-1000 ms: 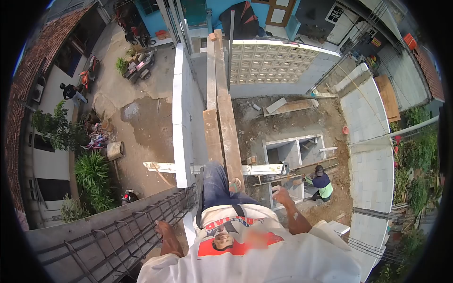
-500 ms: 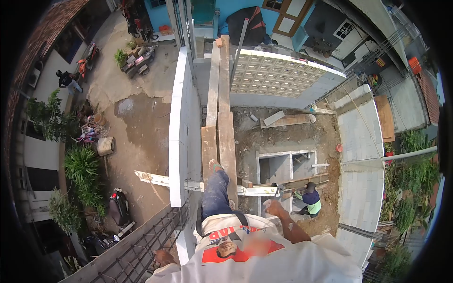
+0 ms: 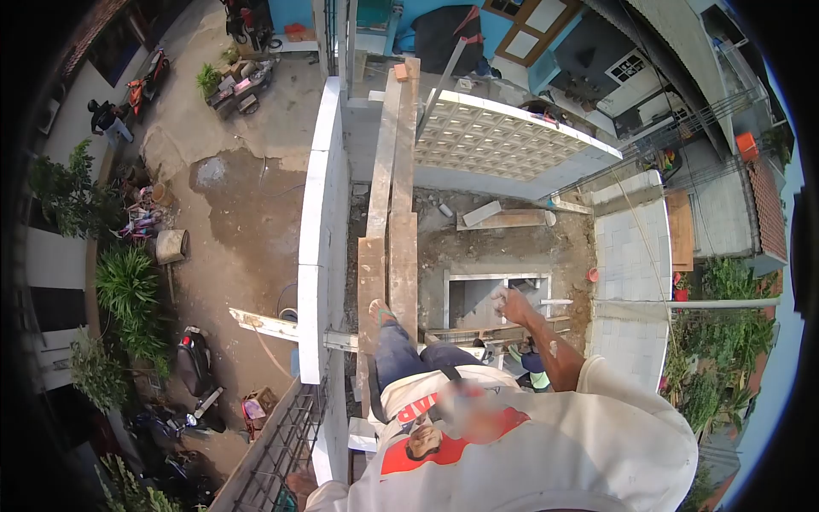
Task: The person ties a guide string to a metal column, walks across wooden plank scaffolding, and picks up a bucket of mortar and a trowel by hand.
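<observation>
My right hand (image 3: pixel 512 305) is raised in the air at the right, fingers curled in, with nothing visible in it. Below it lies a rectangular pit with a pale rim (image 3: pixel 490 276). At the lower left, my left hand (image 3: pixel 300 483) shows only in part beside a rebar cage (image 3: pixel 286 448). Its fingers are hidden, so I cannot tell whether it touches the bars. Under my sandalled foot (image 3: pixel 380 312) run long wooden planks (image 3: pixel 402 183), raised above the ground. A small orange brick piece (image 3: pixel 401 72) sits at their far end.
A white block wall (image 3: pixel 317 196) stands left of the planks. A lattice block wall (image 3: pixel 503 136) crosses ahead. A white-painted beam (image 3: pixel 264 326) passes beneath the planks. A co-worker (image 3: pixel 536 365) is below, mostly hidden by my arm. Motorbikes (image 3: pixel 196 363) and another person (image 3: pixel 109 122) are at left.
I have moved forward along the planks, and both legs now show bent. My right hand has risen and swung forward. My arm and shirt now hide much of the co-worker below.
</observation>
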{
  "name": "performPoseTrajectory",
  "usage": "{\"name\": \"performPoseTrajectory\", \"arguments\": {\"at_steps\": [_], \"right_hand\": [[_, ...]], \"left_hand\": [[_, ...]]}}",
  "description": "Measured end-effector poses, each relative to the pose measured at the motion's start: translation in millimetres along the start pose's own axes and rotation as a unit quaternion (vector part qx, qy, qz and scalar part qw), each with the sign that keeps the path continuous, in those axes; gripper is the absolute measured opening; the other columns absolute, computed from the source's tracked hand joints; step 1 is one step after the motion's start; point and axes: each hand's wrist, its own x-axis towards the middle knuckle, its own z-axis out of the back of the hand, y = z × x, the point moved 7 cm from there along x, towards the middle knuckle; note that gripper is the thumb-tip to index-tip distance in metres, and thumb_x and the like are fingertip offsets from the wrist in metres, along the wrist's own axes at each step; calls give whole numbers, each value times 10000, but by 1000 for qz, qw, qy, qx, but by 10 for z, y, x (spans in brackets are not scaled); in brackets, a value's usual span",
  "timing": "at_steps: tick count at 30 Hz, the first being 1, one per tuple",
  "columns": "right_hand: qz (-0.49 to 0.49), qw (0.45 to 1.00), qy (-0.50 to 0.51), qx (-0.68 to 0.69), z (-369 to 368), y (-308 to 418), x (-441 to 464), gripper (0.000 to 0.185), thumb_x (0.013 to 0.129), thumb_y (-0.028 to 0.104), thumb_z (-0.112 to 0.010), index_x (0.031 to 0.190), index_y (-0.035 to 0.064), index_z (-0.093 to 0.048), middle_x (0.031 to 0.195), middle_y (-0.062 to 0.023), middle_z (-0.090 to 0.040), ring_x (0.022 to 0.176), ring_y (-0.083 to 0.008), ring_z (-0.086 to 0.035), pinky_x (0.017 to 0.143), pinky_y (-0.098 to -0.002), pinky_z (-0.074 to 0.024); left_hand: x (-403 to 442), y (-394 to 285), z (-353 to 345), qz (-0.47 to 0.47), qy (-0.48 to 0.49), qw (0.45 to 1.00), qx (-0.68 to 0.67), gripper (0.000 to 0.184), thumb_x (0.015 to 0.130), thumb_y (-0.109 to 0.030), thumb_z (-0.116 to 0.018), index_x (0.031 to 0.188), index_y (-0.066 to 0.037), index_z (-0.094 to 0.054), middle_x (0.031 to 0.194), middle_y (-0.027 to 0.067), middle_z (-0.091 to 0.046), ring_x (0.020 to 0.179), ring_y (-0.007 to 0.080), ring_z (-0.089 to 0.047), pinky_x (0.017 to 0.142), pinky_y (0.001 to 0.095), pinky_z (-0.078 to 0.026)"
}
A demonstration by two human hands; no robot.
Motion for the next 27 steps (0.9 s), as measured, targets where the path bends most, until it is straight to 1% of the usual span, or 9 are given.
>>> {"name": "performPoseTrajectory", "arguments": {"at_steps": [1,3,7,13,17,20,23,24,27], "right_hand": [[-1,1000,1,-5,34,9,1,319,829,146,-703,1134,57,-669,920,-148,-736,874,-277,-715,796,-392,-557],[74,995,-16,-61,90,82,31,304,828,43,-675,1129,1,-658,713,-95,-658,713,-181,-682,604,-362,-519],[75,990,39,-110,-47,-167,179,347,799,26,-689,1144,-3,-658,748,-110,-686,713,-188,-684,617,-354,-527],[103,975,113,-164,-69,-224,378,296,765,-5,-669,1059,4,-708,831,-106,-733,677,-172,-653,618,-314,-531],[-3,995,101,1,164,-281,624,276,730,-10,-669,987,49,-749,815,-41,-727,671,-146,-631,583,-318,-519],[-78,991,100,-39,400,-477,782,435,688,19,-735,1120,68,-724,933,-98,-751,838,-176,-691,751,-325,-561],[-129,988,88,-21,690,-824,929,394,726,32,-713,1117,71,-728,905,-94,-750,781,-163,-688,700,-322,-569],[-123,986,102,-35,738,-979,1033,353,766,92,-696,1117,80,-731,900,-88,-754,766,-169,-698,685,-326,-579],[-124,977,147,-87,934,-1257,1356,322,824,181,-661,1125,92,-728,903,-76,-758,758,-178,-714,674,-335,-593]], "left_hand": [[5,-3,-8,-3,-8,1000,3,351,861,-463,-631,922,-117,-635,827,9,-669,717,194,-665,668,412,-530],[-1,12,-11,-9,-27,1000,9,339,853,-454,-641,892,-117,-643,804,3,-667,691,185,-667,649,405,-534],[-67,20,-70,-45,-116,992,36,320,836,-436,-661,833,-117,-659,757,-8,-663,641,168,-669,610,391,-540],[-21,5,-154,9,48,999,-5,340,851,-470,-705,924,-138,-721,902,2,-715,750,185,-712,621,372,-559],[-29,-50,-121,29,116,993,-19,363,862,-492,-734,985,-152,-763,999,9,-750,822,197,-740,629,359,-572],[-26,-81,-39,69,67,995,22,266,775,-374,-810,850,-122,-768,823,14,-753,766,151,-739,664,287,-593],[-49,-260,-65,55,51,997,31,326,794,-423,-768,909,-119,-765,915,37,-743,821,193,-733,724,360,-584],[-118,-354,1,147,69,986,-25,369,816,-445,-726,984,-116,-743,946,67,-730,943,242,-716,876,414,-535],[5,-1060,-229,76,72,994,-34,481,823,-433,-742,1077,-31,-668,1099,176,-699,1031,308,-694,802,439,-576]]}}
